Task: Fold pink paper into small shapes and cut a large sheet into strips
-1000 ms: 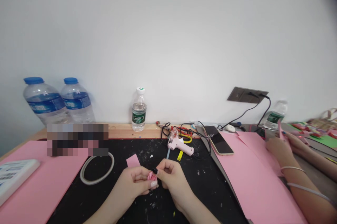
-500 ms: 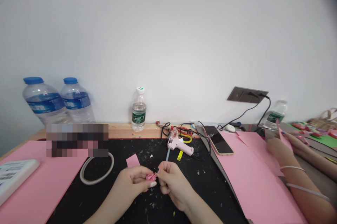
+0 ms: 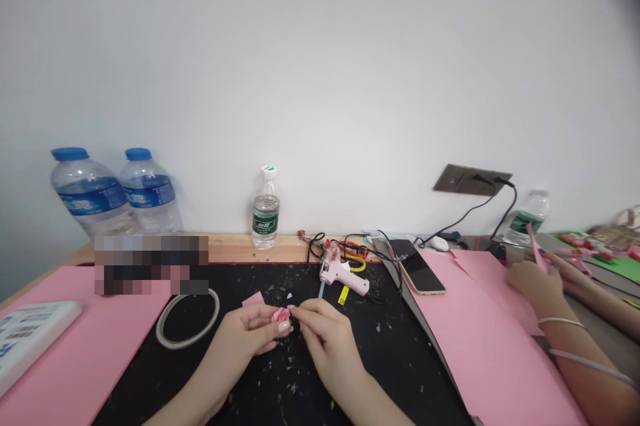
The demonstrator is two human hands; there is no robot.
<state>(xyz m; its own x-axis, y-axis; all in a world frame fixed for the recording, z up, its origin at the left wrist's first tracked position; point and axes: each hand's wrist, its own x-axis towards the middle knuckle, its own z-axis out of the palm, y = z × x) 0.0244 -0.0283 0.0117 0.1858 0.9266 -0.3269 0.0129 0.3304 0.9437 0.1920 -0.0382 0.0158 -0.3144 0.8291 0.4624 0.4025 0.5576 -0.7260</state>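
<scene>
Two grips on pink rose: left hand, right hand, base hidden.

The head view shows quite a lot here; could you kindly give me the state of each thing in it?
Left hand: closed on the flower
Right hand: pinching the flower from the other side
Pink rolled flower: tightly rolled, held between both hands
Pink glue gun: lying on its side, glue stick loaded
Phone: lying flat, screen dark
Small water bottle: upright, capped
Wall socket: two black plugs in

hands pass: black mat rightward | block: glue gun ahead, tape ring left
</scene>
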